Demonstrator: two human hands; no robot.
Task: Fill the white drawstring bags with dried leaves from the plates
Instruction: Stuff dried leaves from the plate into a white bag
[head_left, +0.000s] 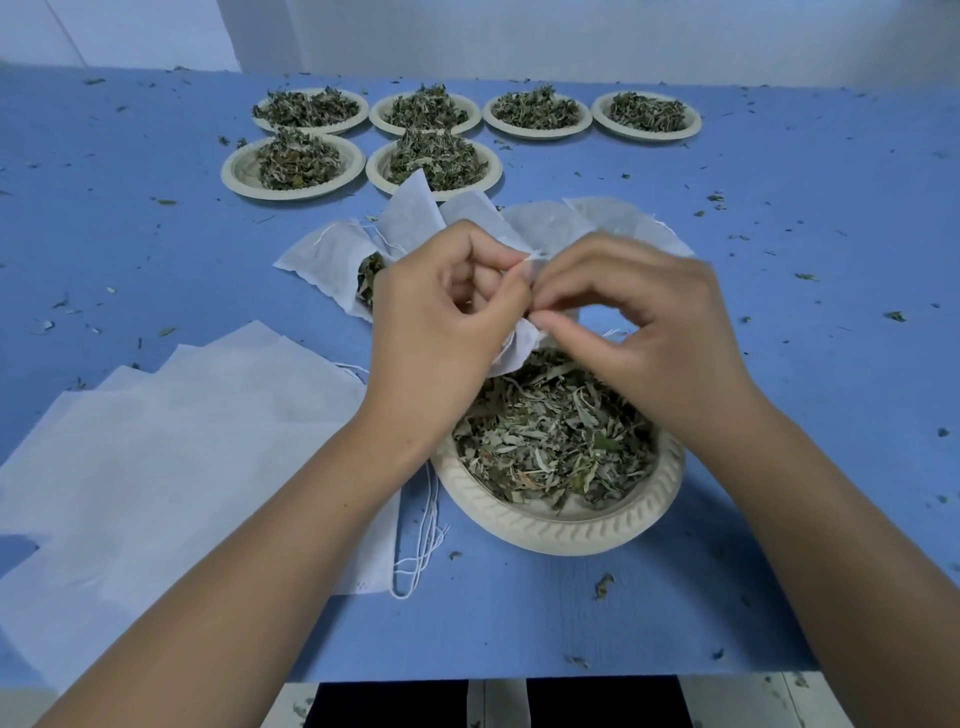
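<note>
My left hand (447, 312) and my right hand (628, 317) meet above the near beige plate (545, 530), which holds a heap of dried leaves (556, 431). Both pinch a white drawstring bag (519, 353) at its top, and its thin string shows between the fingertips. Most of that bag is hidden behind my left hand. Just behind the hands lie filled white bags (332, 260), one with leaves showing at its mouth. A fan of flat empty bags (171, 447) lies at the near left, strings trailing beside the plate.
Several more plates of dried leaves (306, 111) stand in two rows at the far side of the blue table (779, 364). Leaf crumbs are scattered all over the tabletop. The table's front edge (519, 675) runs just below my forearms.
</note>
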